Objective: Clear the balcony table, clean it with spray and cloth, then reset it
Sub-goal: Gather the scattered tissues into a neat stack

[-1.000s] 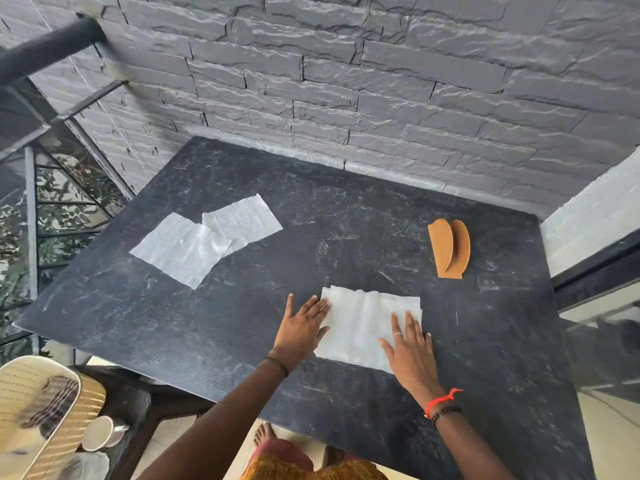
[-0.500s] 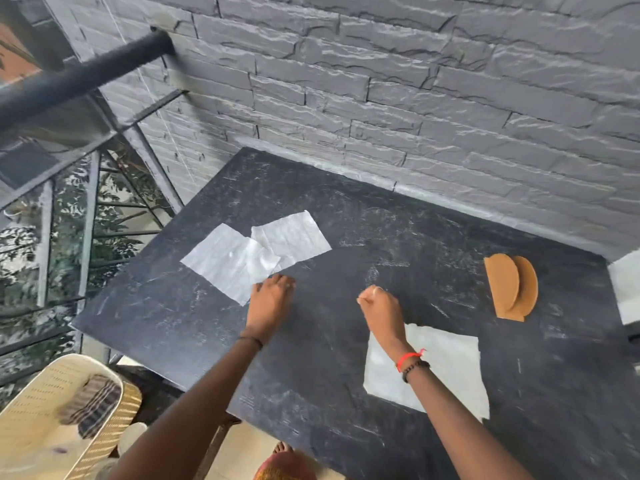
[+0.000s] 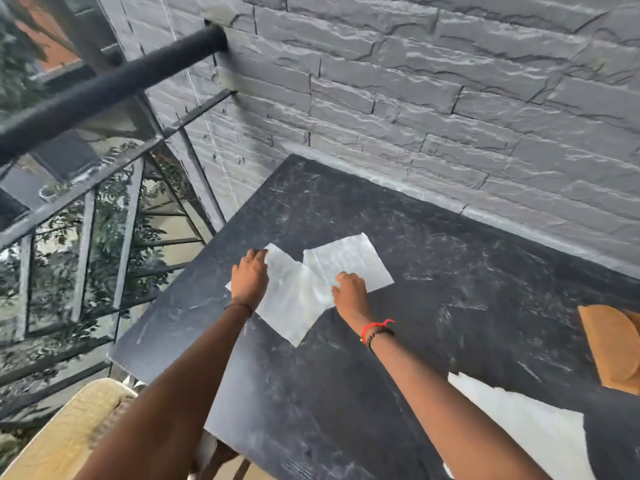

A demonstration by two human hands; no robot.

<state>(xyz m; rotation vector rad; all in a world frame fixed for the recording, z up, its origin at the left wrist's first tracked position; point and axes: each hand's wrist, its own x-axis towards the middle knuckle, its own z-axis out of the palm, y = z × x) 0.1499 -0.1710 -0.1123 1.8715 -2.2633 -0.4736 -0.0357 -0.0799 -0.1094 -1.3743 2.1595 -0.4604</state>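
Hands (image 3: 249, 280) (image 3: 350, 291) on napkins (image 3: 299, 301) near table (image 3: 194, 327) edge

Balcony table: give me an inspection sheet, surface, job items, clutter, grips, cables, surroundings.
Surface: scuffed black rectangular tabletop, pale smears.
Job's things: left white paper napkin and right white paper napkin overlap; third white napkin at front edge; tan wooden napkin holder at right, cropped.
Clutter: nothing seen.
Grips: left hand on left napkin's far corner, right hand at the overlap; fingers bent, pinch unclear.
Cables: thin pale line down the wall; string or wire, unclear.
Surroundings: grey stone-clad wall, black metal railing, cream woven chair.
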